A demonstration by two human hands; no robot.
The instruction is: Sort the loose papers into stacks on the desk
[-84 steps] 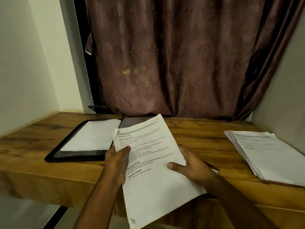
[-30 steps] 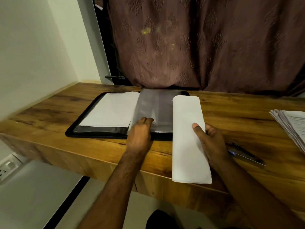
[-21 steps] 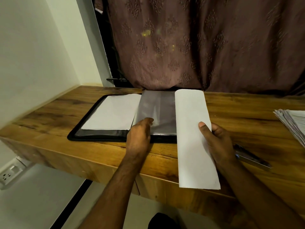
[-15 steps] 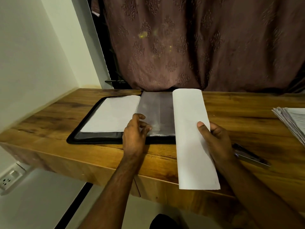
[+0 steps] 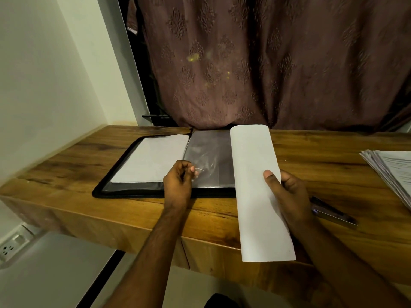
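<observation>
Paper (image 5: 258, 187) sits in your right hand (image 5: 287, 192), thumb on top and fingers under, curled lengthwise so it stays stiff; its near end overhangs the worktop (image 5: 66, 165) edge toward 6 o'clock. Your left hand (image 5: 179, 181) pinches the edge of a clear plastic sleeve (image 5: 209, 158) in the open black folder (image 5: 124, 192), likely lifting or parting it so the sheet can slide in. So both grips are closed: left on the sleeve, right on the paper. Folder lies at 11 o'clock from your hands, a white sheet (image 5: 151, 161) flat on its left leaf. Stack of printed papers (image 5: 391, 172) waits at 3 o'clock, well apart, probably the unsorted supply. Dark pen-like object (image 5: 333, 213) lies just beside your right wrist; cannot tell what it is. Sleeve looks limp and slippery, so expect it to need holding open.
</observation>
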